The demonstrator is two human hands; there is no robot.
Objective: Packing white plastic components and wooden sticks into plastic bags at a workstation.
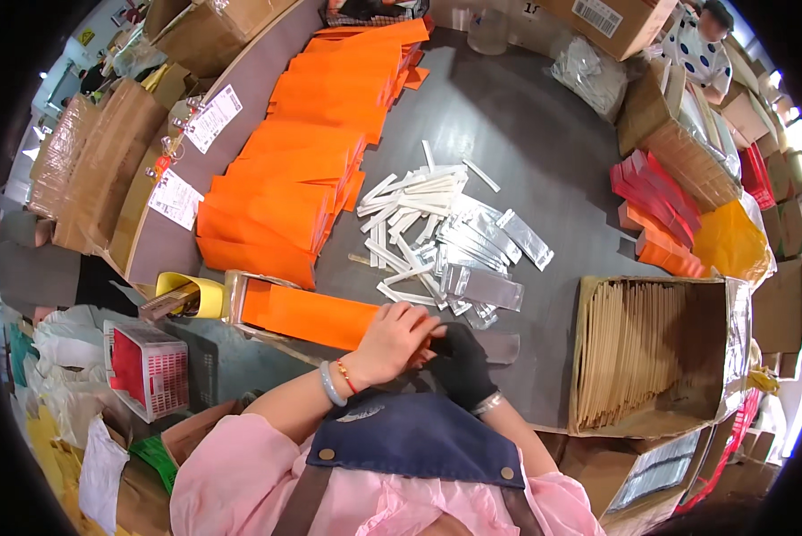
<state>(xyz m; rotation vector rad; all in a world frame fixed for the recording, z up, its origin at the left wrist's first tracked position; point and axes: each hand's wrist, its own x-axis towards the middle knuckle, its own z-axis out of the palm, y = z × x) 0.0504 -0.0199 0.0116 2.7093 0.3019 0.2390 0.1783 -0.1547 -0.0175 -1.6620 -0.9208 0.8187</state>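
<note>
My left hand (pixel 390 344) and my black-gloved right hand (pixel 460 366) meet above the near edge of the grey table. Both hands have curled fingers, pinched together, and what lies between them is hidden. A long orange paper piece (pixel 307 314) lies in a shallow cardboard box, its right end reaching my left hand. Just right of my glove a clear plastic sleeve (pixel 501 347) rests on the table. Beyond my hands are loose white strips (pixel 410 207) in a heap, beside a fanned pile of shiny clear sleeves (pixel 477 239).
Overlapping stacks of orange paper pieces (pixel 285 188) line the table's left side. To the right stands a cardboard box (pixel 727 357) of upright tan pieces, with red folded pieces (pixel 655 196) behind it. A yellow container (pixel 200 295) sits at the left edge. Another person (pixel 697 54) is far right.
</note>
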